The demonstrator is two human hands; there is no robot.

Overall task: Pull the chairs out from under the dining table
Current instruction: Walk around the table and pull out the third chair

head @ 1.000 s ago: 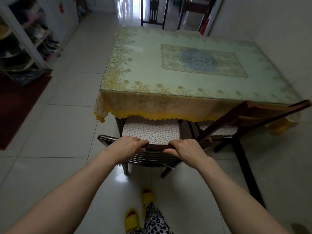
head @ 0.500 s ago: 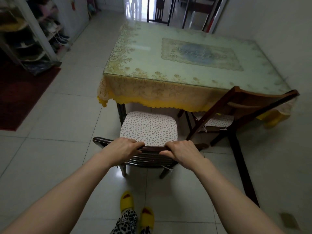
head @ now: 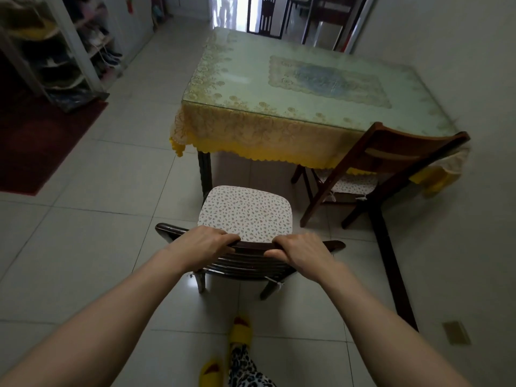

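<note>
A dark wooden chair [head: 245, 212] with a speckled white seat cushion stands on the tiled floor, its whole seat out in front of the dining table [head: 279, 88]. My left hand [head: 205, 243] and my right hand [head: 300, 251] both grip its curved top rail, a hand's width apart. The table has a glass top over a yellow lace cloth. A second, browner chair [head: 391, 160] stands at the table's right end, its seat still partly under the hanging cloth.
A grey wall runs close along the right side. A long dark wooden bar [head: 391, 261] lies along the floor by the second chair. White shoe shelves [head: 69, 43] and a red mat [head: 42, 141] are at the left. More chairs [head: 266, 15] stand beyond the table. My yellow slippers [head: 240, 331] are below.
The chair in my hands has slid back from the table: its seat, half under the cloth a second ago, now stands fully out. I have stepped back with it.
</note>
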